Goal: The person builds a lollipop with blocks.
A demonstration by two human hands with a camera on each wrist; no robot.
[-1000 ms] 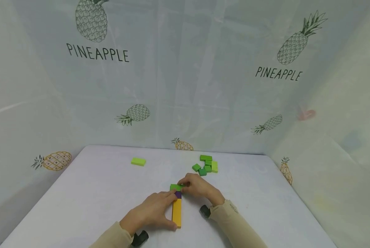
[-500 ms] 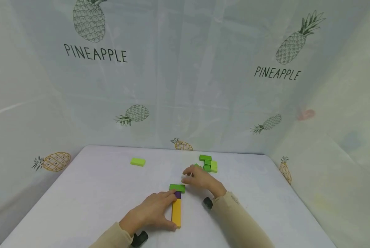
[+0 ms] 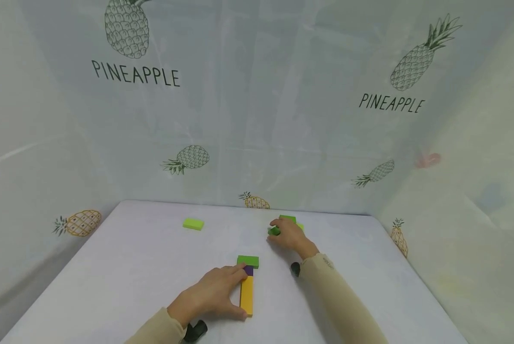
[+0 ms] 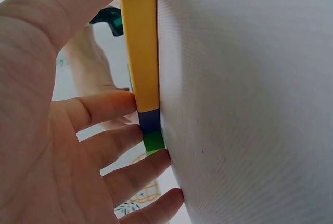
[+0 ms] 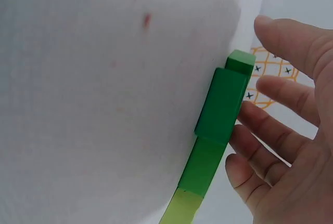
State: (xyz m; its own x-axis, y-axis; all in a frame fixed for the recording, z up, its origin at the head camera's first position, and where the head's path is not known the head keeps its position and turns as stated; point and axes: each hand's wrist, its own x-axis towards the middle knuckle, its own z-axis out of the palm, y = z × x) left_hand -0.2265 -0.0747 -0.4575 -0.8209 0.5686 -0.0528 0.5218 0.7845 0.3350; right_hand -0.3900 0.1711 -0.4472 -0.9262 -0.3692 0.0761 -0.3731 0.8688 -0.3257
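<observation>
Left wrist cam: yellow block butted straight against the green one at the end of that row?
No, the purple block sits between the yellow block and the green block.

Beige sleeves (image 3: 340,296), dark marking (image 3: 327,260) at right cuff (image 3: 313,265), black wrist cameras (image 3: 195,331)

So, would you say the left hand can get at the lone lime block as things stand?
Probably yes: nothing stands between the left hand and the lime block, though it would likely have to leave the yellow block.

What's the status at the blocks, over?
Left hand touching long yellow block. Right hand at green blocks, partly hiding them in head view. No obstruction visible.
</observation>
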